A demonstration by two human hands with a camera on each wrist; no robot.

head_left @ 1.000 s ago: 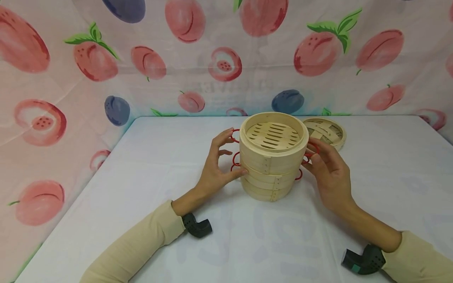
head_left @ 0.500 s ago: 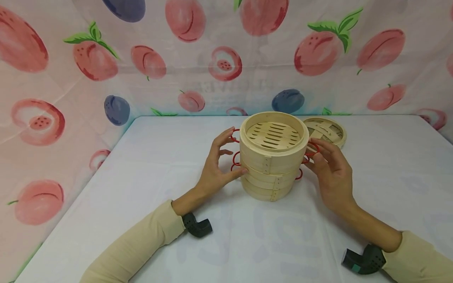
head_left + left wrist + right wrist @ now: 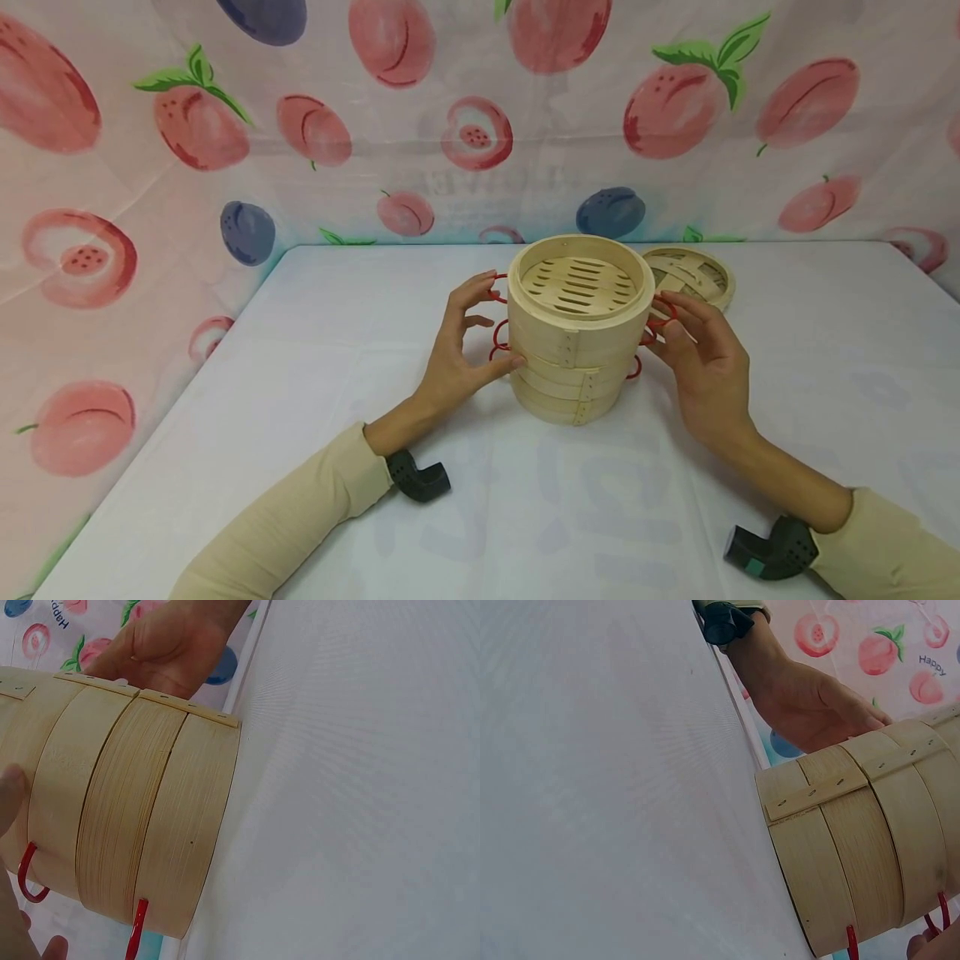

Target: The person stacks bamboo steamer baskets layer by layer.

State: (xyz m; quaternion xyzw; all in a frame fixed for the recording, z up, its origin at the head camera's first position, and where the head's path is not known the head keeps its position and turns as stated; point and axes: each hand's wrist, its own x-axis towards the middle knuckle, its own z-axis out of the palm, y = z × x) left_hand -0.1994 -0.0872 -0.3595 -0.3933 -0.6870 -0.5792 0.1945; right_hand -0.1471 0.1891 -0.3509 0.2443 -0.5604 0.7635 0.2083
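Observation:
A round bamboo steamer (image 3: pixel 547 337) of stacked tiers stands upright in the head view, its top uncovered over a slotted base (image 3: pixel 581 287). My left hand (image 3: pixel 456 350) holds its left side, thumb against the wall and fingertips at the upper red loop handle (image 3: pixel 501 276). On the opposite side, my right hand (image 3: pixel 714 387) pinches the upper right loop near the rim. In the left wrist view, the tier seams run along the wall (image 3: pixel 112 795) and my left thumb (image 3: pixel 9 799) lies on it. Stapled joint strips (image 3: pixel 817 796) show in the right wrist view.
A woven bamboo lid (image 3: pixel 708 279) lies behind the steamer to the right. White cloth (image 3: pixel 337 333) covers the table, and a fruit-print curtain (image 3: pixel 540 125) rises at its back and left edges. Each wrist wears a dark camera unit (image 3: pixel 772 548).
My right hand shifts very slightly to the right at the red loop. The left hand and the steamer stay in place, and the view tilts a touch.

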